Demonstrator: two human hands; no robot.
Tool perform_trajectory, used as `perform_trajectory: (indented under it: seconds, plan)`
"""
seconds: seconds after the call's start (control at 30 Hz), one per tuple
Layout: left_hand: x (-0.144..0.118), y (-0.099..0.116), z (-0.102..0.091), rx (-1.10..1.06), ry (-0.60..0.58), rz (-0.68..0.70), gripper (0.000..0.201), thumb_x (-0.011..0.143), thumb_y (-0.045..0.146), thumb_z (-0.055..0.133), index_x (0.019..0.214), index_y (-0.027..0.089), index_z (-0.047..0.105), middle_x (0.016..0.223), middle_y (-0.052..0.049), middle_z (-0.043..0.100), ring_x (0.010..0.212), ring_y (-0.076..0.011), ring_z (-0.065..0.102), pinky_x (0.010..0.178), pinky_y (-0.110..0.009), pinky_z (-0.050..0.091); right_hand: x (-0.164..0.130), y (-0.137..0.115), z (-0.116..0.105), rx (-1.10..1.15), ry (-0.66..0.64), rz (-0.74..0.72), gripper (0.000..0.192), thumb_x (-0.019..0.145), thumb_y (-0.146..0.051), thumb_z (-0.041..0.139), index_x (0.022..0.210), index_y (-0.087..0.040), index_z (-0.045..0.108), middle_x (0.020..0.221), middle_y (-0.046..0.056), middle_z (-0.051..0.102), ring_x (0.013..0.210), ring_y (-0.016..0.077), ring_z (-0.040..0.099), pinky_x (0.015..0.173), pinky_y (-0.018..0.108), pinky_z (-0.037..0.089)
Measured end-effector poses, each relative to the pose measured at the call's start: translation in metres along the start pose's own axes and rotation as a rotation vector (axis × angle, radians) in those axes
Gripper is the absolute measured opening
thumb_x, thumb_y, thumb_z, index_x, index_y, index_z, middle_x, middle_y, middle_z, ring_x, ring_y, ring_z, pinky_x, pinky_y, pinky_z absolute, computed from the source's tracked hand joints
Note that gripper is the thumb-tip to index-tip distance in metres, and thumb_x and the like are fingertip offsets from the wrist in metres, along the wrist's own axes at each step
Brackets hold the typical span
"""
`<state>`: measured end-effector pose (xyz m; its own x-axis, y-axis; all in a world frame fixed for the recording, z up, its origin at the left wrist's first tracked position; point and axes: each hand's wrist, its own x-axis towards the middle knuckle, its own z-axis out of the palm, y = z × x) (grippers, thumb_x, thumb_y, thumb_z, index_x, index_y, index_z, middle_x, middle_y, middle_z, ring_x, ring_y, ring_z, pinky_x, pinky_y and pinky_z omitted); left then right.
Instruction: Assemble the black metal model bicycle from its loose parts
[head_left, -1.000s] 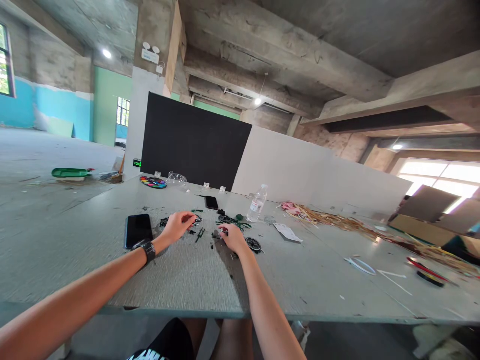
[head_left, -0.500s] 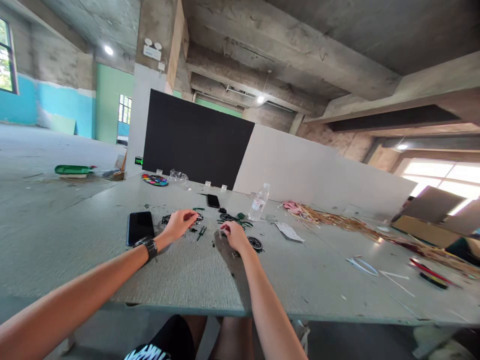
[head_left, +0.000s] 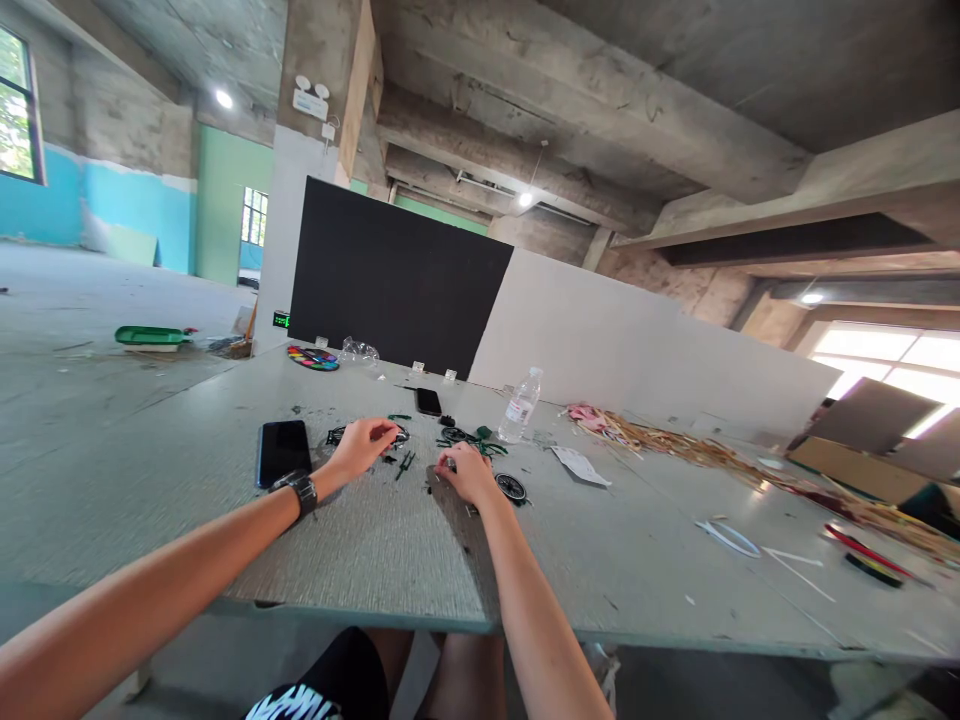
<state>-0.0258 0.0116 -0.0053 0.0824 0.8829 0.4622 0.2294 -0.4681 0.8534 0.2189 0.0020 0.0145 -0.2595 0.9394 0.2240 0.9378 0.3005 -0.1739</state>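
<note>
At frame centre, the left hand curls over small black parts on the table; the right hand pinches another, too small to tell.

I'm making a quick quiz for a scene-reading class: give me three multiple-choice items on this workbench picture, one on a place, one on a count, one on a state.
1. Where does the larger phone lie?
A. on the table left of the left hand
B. beside the water bottle
C. on the floor

2. How many dark phones lie on the table?
A. one
B. two
C. four

3. How does the water bottle stand?
A. on its side
B. upright
C. upside down

Answers: 1 A, it lies just beyond the watch, left of the left hand. 2 B, the larger one plus a smaller phone farther back. 3 B, its cap points up.
</note>
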Motion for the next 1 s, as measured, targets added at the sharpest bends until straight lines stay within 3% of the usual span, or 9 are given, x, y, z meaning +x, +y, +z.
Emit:
perform_trajectory:
  seconds: [0.3,0.6,0.8,1.0]
  plan:
    - [0.001,-0.004,0.001,-0.045,-0.029,-0.014,0.037,0.084,0.046,0.062,0.095,0.013,0.074,0.082,-0.010,0.075,0.070,-0.0193,0.069,0.062,-0.029,0.057,0.006,-0.002,0.007,-0.090,-0.043,-0.036,0.015,0.097,-0.034,0.059,0.102,-0.028,0.072,0.113,0.006,0.062,0.114,0.0253,0.052,0.092,0.036,0.035]
    - [0.007,-0.015,0.002,-0.131,-0.063,-0.060,0.032,0.081,0.032,0.070,0.105,0.013,0.077,0.082,-0.007,0.078,0.067,-0.0170,0.072,0.067,-0.028,0.058,0.004,0.008,0.001,0.028,-0.036,-0.090,0.012,0.094,-0.025,0.061,0.099,-0.023,0.072,0.105,0.006,0.066,0.099,0.0191,0.058,0.082,0.028,0.038]
    - [0.008,-0.020,0.003,-0.092,-0.107,-0.017,0.032,0.079,0.024,0.070,0.109,0.013,0.077,0.089,-0.008,0.079,0.071,-0.0171,0.073,0.074,-0.029,0.058,0.001,0.001,-0.004,-0.083,-0.069,-0.040,0.013,0.095,-0.030,0.061,0.096,-0.025,0.073,0.108,0.006,0.065,0.105,0.0219,0.056,0.084,0.031,0.036]
    - [0.008,-0.027,0.006,-0.123,-0.128,-0.012,0.035,0.080,0.027,0.068,0.111,0.013,0.076,0.088,-0.009,0.078,0.074,-0.0182,0.072,0.076,-0.032,0.059,0.004,-0.006,0.008,-0.140,-0.005,-0.069,0.021,0.101,-0.030,0.049,0.098,-0.024,0.069,0.114,0.007,0.065,0.113,0.0237,0.053,0.091,0.035,0.035]
